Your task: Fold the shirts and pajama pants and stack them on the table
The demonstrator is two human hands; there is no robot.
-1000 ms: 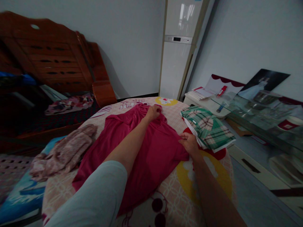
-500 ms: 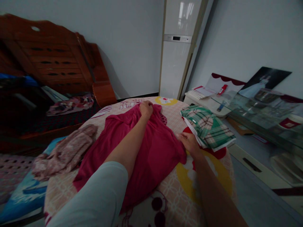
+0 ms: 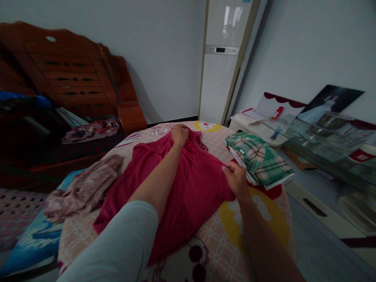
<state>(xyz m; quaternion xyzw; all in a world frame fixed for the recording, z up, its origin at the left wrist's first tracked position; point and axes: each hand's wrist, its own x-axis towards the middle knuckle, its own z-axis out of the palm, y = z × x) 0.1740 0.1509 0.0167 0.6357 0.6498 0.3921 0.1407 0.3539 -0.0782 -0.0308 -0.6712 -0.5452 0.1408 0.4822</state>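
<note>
A dark pink shirt (image 3: 194,196) lies spread over the patterned tablecloth (image 3: 217,231) of a round table. At its far end, near the collar, my left hand (image 3: 179,135) pinches the fabric with fingers closed. My right hand (image 3: 235,177) grips the shirt's right edge by the sleeve, thumb and fingers pressed together on the cloth. Just beyond that hand sits a folded green plaid garment (image 3: 260,158) with white edging. Part of the shirt is hidden beneath my left forearm.
A crumpled pale pink patterned garment (image 3: 86,188) rests at the table's left edge. To the right stands a glass shelf (image 3: 317,152) over a white drawer cabinet (image 3: 305,201). A wooden bench (image 3: 67,82) is at back left, and a tall white air conditioner (image 3: 219,82) stands behind the table.
My right hand has closed on the shirt's right edge and pulled it slightly outward to the right. My left hand stays at the collar end. The view has shifted a little.
</note>
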